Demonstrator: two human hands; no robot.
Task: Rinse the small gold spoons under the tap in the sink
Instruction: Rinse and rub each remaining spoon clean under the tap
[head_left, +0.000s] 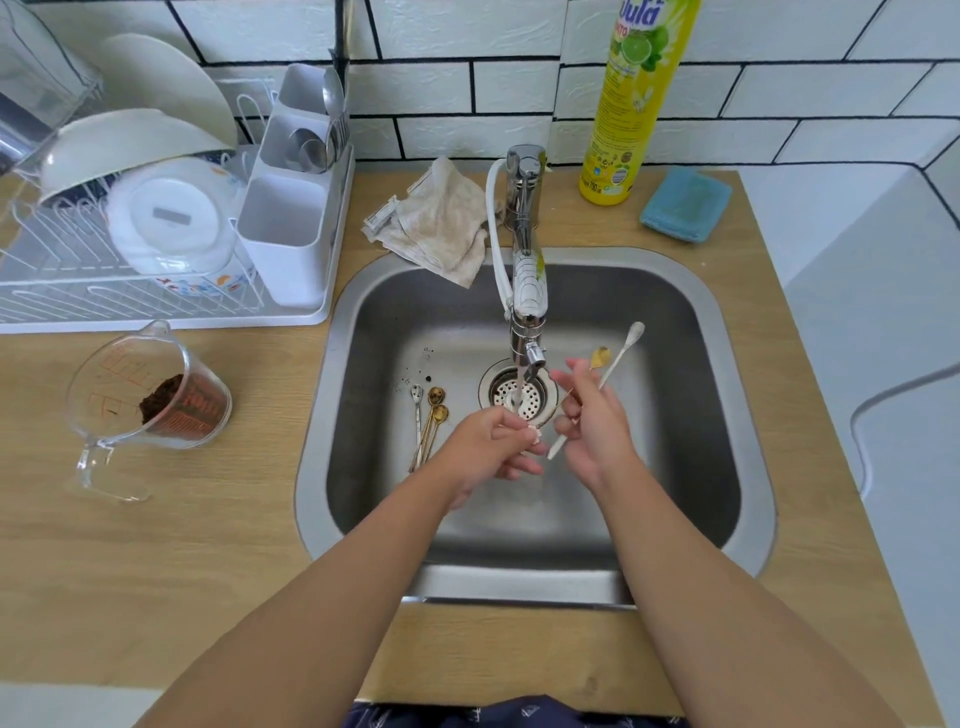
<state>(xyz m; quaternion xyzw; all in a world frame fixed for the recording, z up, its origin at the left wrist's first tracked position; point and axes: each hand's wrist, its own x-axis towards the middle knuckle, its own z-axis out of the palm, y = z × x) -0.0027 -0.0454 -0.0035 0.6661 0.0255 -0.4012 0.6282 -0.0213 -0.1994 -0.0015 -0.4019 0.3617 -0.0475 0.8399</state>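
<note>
Water runs from the tap (527, 312) onto the drain strainer (519, 397) of the steel sink (691, 467). My right hand (592, 426) holds two small spoons, a gold one (599, 357) and a white one (621, 358), bowls pointing up and away, just right of the stream. My left hand (493, 447) is under the stream, fingers curled on a small pale thing I cannot identify. Several small spoons (428, 426), mostly gold and one silver, lie on the sink floor left of the drain.
A dish rack (156, 306) with bowls and a cutlery holder stands at the left. A glass measuring jug (145, 405) with coffee grounds lies tilted on the wooden counter. A beige cloth (441, 218), yellow dish-soap bottle (634, 104) and blue sponge cloth (685, 202) sit behind the sink.
</note>
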